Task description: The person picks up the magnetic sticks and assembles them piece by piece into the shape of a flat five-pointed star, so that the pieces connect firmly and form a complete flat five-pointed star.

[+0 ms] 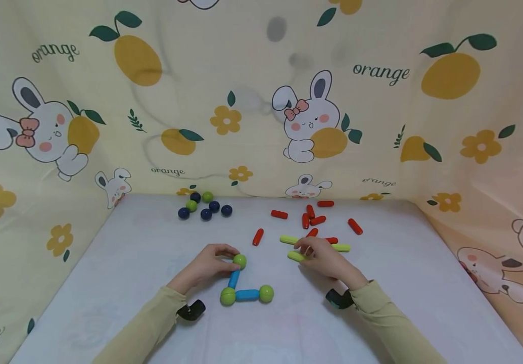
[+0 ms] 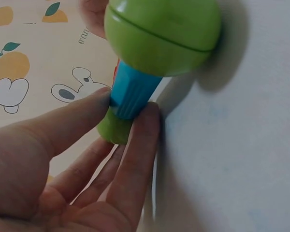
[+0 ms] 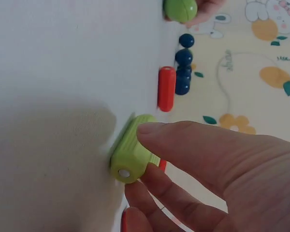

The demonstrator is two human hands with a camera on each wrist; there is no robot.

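On the table, two blue rods (image 1: 247, 294) and several green balls form an L, with one ball (image 1: 228, 297) at the corner and another ball (image 1: 266, 293) at the right end. My left hand (image 1: 213, 260) pinches the green ball (image 1: 240, 261) at the far end, its fingertips also at the upright blue rod (image 2: 133, 94). The held ball is partly hidden by fingers in the left wrist view. My right hand (image 1: 327, 258) pinches a yellow-green rod (image 3: 130, 150) between thumb and fingers; a round metal spot shows on its end. Other yellow-green rods (image 1: 288, 239) lie just behind that hand.
Dark blue balls (image 1: 206, 215) and green balls (image 1: 207, 197) cluster at the back left. Several red rods (image 1: 279, 215) lie scattered at the back right, one red rod (image 1: 258, 237) between the hands. A patterned cloth (image 1: 252, 101) hangs behind the table and along its sides.
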